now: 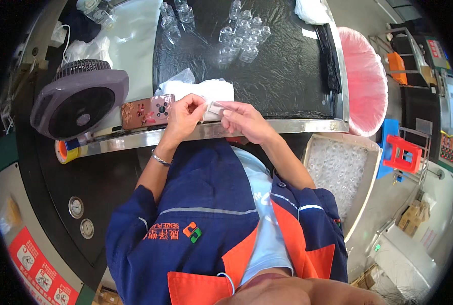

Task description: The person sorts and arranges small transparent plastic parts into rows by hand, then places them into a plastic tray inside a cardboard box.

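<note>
My left hand [186, 118] is closed in a pinch at the table's front edge, its fingertips beside a thin white scrap; exactly what it grips is too small to make out. Close to it on the right, my right hand [248, 122] pinches a small pale flat piece [215, 110] between thumb and fingers. Just beyond both hands lies a folded white cloth or paper [217, 90], with crumpled clear plastic film [184, 77] at its left. A phone in a pinkish patterned case [146, 112] lies beside my left hand.
Clear bottles [243, 35] stand grouped on the black-covered table [282, 76], with several more [170, 23] farther left. A grey fan [82, 104] is at the left, above a tape roll [65, 151]. Right of me sits a box of clear plastic pieces [338, 165], below a pink round cover [363, 81].
</note>
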`<action>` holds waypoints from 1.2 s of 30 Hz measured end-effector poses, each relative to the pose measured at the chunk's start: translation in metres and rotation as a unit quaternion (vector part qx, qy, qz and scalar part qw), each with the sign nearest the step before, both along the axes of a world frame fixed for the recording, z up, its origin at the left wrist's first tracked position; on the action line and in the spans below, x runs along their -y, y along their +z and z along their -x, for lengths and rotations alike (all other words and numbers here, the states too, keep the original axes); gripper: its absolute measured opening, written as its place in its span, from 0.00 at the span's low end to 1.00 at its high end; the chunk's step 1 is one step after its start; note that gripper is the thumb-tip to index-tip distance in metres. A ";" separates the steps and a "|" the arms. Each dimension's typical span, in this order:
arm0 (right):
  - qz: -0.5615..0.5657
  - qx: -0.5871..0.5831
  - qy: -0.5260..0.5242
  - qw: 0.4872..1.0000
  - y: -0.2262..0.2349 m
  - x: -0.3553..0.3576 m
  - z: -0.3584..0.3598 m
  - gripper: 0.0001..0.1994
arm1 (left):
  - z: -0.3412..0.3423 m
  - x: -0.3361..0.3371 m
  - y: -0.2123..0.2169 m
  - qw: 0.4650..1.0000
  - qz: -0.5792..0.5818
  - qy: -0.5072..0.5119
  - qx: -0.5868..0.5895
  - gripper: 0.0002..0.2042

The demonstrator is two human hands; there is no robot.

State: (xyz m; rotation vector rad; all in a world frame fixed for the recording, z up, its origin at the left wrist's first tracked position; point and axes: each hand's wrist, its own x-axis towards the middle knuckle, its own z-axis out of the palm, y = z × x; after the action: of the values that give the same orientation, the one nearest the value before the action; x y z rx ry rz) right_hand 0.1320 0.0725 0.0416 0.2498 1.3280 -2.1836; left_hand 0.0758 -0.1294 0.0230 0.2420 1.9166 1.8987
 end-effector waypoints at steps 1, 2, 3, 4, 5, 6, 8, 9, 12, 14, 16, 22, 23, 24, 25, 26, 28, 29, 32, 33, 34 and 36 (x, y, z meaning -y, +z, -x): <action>-0.158 -0.066 0.011 0.985 0.005 0.001 -0.001 0.18 | -0.002 -0.002 0.002 1.000 -0.011 -0.010 0.004 0.02; -0.159 -0.065 0.011 0.985 0.010 0.005 -0.005 0.18 | -0.003 -0.003 0.001 1.000 -0.012 -0.011 0.005 0.02; -0.300 -0.183 -0.038 0.936 0.015 0.010 -0.008 0.17 | -0.002 -0.005 0.003 1.000 0.014 -0.008 -0.017 0.02; -0.429 -0.293 -0.085 0.850 0.017 0.014 -0.011 0.16 | -0.003 -0.007 0.004 0.998 0.040 -0.006 -0.038 0.02; -0.431 -0.291 -0.087 0.850 0.014 0.015 -0.012 0.16 | -0.003 -0.008 0.005 0.998 0.039 -0.009 -0.038 0.02; -0.401 -0.286 -0.114 0.863 0.007 0.015 -0.013 0.19 | -0.004 -0.011 0.012 0.998 0.044 -0.008 -0.051 0.02; -0.372 -0.278 -0.144 0.874 -0.002 0.015 -0.016 0.21 | -0.007 -0.018 0.018 0.997 0.049 -0.011 -0.063 0.03; -0.360 -0.292 -0.168 0.870 -0.005 0.016 -0.016 0.22 | -0.008 -0.021 0.019 0.995 0.034 -0.032 -0.090 0.02; -0.230 -0.235 -0.192 0.925 -0.006 0.019 -0.014 0.23 | -0.017 -0.033 0.030 0.979 0.030 -0.096 -0.175 0.02; 0.017 -0.091 -0.210 0.973 0.009 0.025 -0.016 0.22 | -0.022 -0.035 0.036 0.956 0.062 -0.156 -0.241 0.04; 0.065 -0.078 -0.178 0.979 0.012 0.019 -0.013 0.24 | -0.029 -0.036 0.033 0.947 0.052 -0.166 -0.271 0.04; -0.312 -0.295 -0.178 0.885 -0.002 0.004 0.000 0.18 | -0.025 -0.036 0.026 0.935 0.047 -0.187 -0.299 0.04; -0.409 -0.332 -0.224 0.820 -0.005 -0.003 0.004 0.17 | -0.023 -0.034 0.026 0.943 0.066 -0.171 -0.278 0.03; -0.464 -0.343 -0.233 0.783 -0.003 -0.014 0.008 0.19 | -0.021 -0.032 0.025 0.951 0.084 -0.153 -0.254 0.03; -0.568 -0.353 -0.220 0.710 -0.012 -0.030 0.010 0.18 | -0.019 -0.028 0.025 0.951 0.084 -0.153 -0.256 0.03; -0.658 -0.365 -0.202 0.626 -0.018 -0.047 0.011 0.19 | -0.016 -0.022 0.025 0.967 0.079 -0.093 -0.225 0.03; -0.755 -0.284 -0.128 0.576 -0.027 -0.083 0.005 0.21 | -0.008 -0.008 0.023 0.988 0.069 -0.008 -0.135 0.02; -0.793 -0.252 -0.086 0.548 -0.034 -0.097 0.002 0.22 | -0.004 -0.002 0.026 0.995 0.065 0.016 -0.079 0.02; -0.834 -0.295 -0.140 0.445 -0.010 -0.086 0.015 0.25 | -0.002 0.004 0.034 0.991 0.040 0.075 -0.107 0.03; -0.833 -0.294 -0.142 0.447 0.001 -0.079 0.023 0.25 | -0.003 0.004 0.037 0.984 0.024 0.106 -0.143 0.03; -0.787 -0.343 -0.147 0.491 0.008 -0.071 0.036 0.26 | -0.004 -0.001 0.043 0.981 0.014 0.118 -0.155 0.04; -0.736 -0.389 -0.154 0.532 0.005 -0.057 0.057 0.28 | -0.004 -0.011 0.041 0.980 0.016 0.109 -0.163 0.05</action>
State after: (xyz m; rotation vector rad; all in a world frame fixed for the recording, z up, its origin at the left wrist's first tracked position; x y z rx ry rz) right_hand 0.0753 0.1293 0.0469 0.0659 3.5765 -0.5548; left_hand 0.0801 -0.1182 0.0643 0.3644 2.2671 2.0709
